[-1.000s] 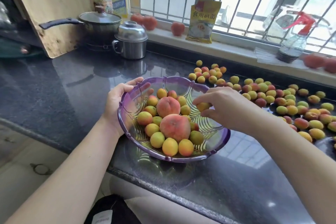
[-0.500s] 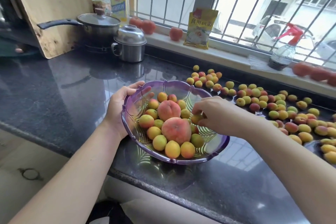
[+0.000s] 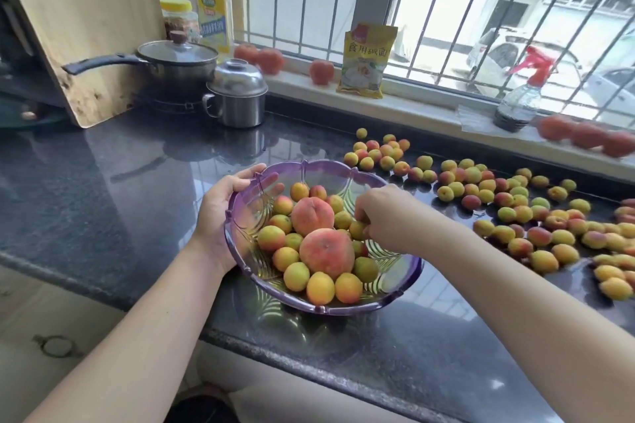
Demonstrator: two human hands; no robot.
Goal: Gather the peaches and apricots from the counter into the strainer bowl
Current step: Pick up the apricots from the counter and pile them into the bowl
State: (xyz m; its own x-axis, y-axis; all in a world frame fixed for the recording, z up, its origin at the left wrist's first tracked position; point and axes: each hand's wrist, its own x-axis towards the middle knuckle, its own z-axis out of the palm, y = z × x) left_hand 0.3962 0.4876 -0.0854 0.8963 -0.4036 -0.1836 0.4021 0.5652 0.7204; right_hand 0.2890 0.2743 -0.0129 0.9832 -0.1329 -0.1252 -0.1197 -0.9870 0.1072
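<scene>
A purple see-through strainer bowl (image 3: 391, 300) stands on the dark counter, tipped slightly. It holds two big peaches (image 3: 326, 253) and several small apricots. My left hand (image 3: 220, 213) grips the bowl's left rim, thumb over the edge. My right hand (image 3: 385, 218) is low inside the bowl at its right side, fingers curled round an apricot (image 3: 356, 229) among the fruit. Many more apricots (image 3: 515, 213) lie scattered on the counter to the right.
A lidded steel pot (image 3: 238, 94) and a saucepan (image 3: 175, 65) stand at the back left by a leaning wooden board (image 3: 79, 21). The window sill holds tomatoes (image 3: 321, 71), a yellow packet (image 3: 366, 60), an oil bottle (image 3: 213, 0) and a spray bottle (image 3: 522, 96).
My right hand has lowered from above the bowl's right rim down into the fruit, still with an apricot in its fingers. My left hand has kept its grip on the rim.
</scene>
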